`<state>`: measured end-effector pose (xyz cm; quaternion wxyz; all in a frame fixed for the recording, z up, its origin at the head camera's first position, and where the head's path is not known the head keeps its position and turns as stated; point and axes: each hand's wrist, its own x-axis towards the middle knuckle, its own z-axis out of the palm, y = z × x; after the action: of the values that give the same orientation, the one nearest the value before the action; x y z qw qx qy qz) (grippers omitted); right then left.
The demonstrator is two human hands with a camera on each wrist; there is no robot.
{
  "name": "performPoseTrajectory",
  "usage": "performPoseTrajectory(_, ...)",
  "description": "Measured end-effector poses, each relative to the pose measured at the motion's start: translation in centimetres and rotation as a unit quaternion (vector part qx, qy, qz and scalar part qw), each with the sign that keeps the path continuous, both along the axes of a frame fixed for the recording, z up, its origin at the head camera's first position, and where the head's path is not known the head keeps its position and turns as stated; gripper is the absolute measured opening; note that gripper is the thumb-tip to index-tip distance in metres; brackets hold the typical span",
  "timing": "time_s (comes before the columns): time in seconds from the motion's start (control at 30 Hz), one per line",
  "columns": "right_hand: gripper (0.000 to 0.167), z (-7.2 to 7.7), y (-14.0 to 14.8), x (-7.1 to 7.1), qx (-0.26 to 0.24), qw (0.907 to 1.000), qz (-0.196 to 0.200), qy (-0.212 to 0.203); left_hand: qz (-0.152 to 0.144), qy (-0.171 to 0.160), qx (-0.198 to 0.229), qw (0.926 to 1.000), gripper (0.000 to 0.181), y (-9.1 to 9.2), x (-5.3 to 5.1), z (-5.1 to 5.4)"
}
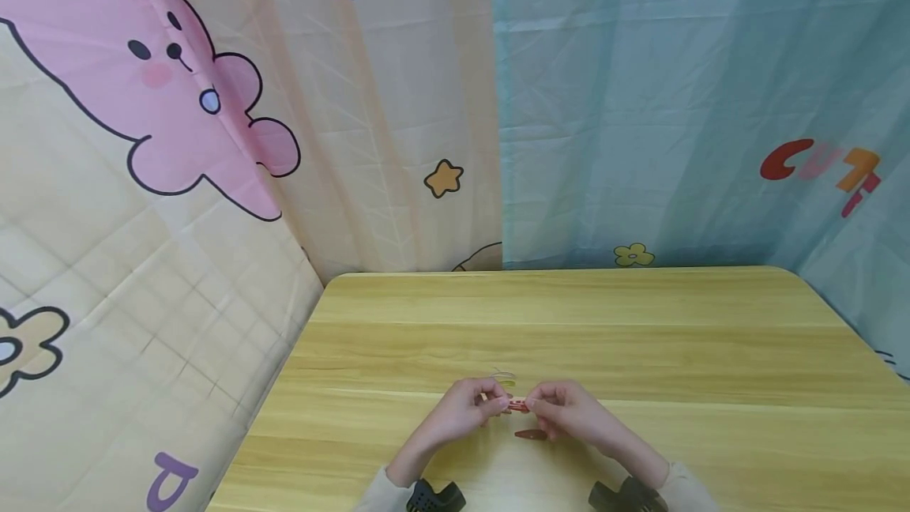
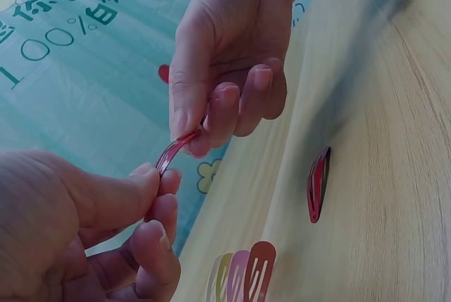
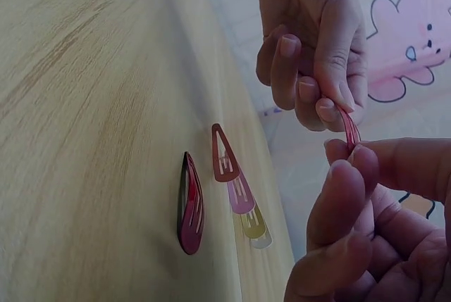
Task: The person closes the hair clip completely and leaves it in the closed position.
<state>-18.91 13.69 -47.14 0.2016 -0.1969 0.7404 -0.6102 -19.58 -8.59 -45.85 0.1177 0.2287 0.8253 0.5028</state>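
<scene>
The small red hair clip (image 2: 170,155) is up off the table (image 1: 640,338), held between my two hands: my left hand (image 1: 465,408) pinches one end between thumb and fingers, and my right hand (image 1: 570,411) pinches the other, so both grips are narrow, with the curved middle showing in the gap. It should weigh next to nothing. I take it for thin, springy metal, stiff along its length yet ready to flex and snap, and its glossy finish may be a bit slippery. The ends look the best place to hold it; squeezing the bowed middle could make it pop. I can't tell whether it is snapped or unsnapped. Below my hands, a dark red clip (image 3: 190,237) lies on the wood, and near it overlap a brownish-red clip (image 3: 226,174), a pink clip (image 3: 244,203), a yellow clip (image 3: 258,230) and a pale clip (image 3: 262,243). Those lie so low that I'd lift them by an edge with my fingertips.
</scene>
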Motion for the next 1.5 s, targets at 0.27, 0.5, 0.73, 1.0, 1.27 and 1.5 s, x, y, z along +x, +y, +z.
performPoseTrajectory(0.27,0.025,-0.6,0.0,-0.3,0.022,0.9989,-0.036,0.021,-0.012,0.015,-0.004,0.9998,0.009,-0.2,-0.1,-0.2)
performPoseTrajectory(0.5,0.021,-0.9,0.0,-0.4,0.019,0.999,-0.035,0.023,-0.005,0.003,-0.006,1.0,0.01,-0.2,0.0,-0.2)
performPoseTrajectory(0.73,0.016,-0.9,0.3,-0.4,0.013,0.9994,-0.029,0.014,0.01,0.007,-0.035,0.9993,0.012,-0.3,0.0,-0.4)
performPoseTrajectory(1.0,0.012,-1.0,0.7,-0.7,0.034,0.9986,-0.038,0.011,0.06,0.05,-0.112,0.9907,0.012,-1.5,-0.6,-0.7)
performPoseTrajectory(1.27,0.013,-1.7,1.0,-1.1,0.064,0.9965,-0.041,0.034,0.096,0.078,-0.153,0.9805,0.018,-2.2,-0.9,-1.0)
performPoseTrajectory(1.5,0.012,-2.0,1.3,-1.3,0.092,0.9938,-0.043,0.045,0.102,0.079,-0.165,0.9778,0.022,-2.2,-0.9,-1.4)
